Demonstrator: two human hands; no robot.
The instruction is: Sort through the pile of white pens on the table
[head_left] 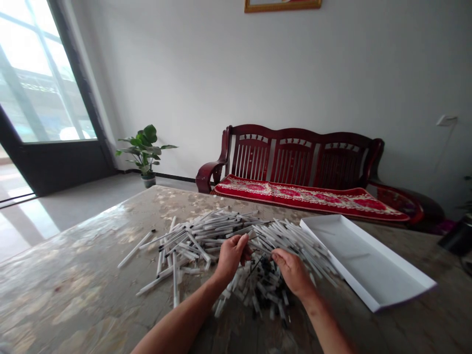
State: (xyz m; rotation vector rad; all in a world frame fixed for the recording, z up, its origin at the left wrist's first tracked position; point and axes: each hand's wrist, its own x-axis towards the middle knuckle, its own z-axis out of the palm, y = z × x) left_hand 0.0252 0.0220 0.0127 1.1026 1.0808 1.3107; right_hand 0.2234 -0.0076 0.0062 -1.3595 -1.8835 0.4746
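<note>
A wide heap of white pen barrels (216, 228), some with dark ends, lies on the patterned table (92, 250). My left hand (232, 253) is over the middle of the heap with thumb and fingers pinched together. Thin dark strips show near its fingertips, but what it grips is too small to make out. My right hand (291, 270) is just to the right, its fingers also closed; whatever they hold is hidden. Between and below both hands lies a pile of small clear and black pieces that look like pen caps (258, 290). More white barrels (291, 236) lie beyond my right hand.
A shallow white box (372, 263) stands on the table's right side, beside the barrels. One loose barrel (134, 250) lies at the left. Behind the table are a dark red wooden bench (291, 152) with a red patterned cover (302, 195) and a potted plant (145, 152).
</note>
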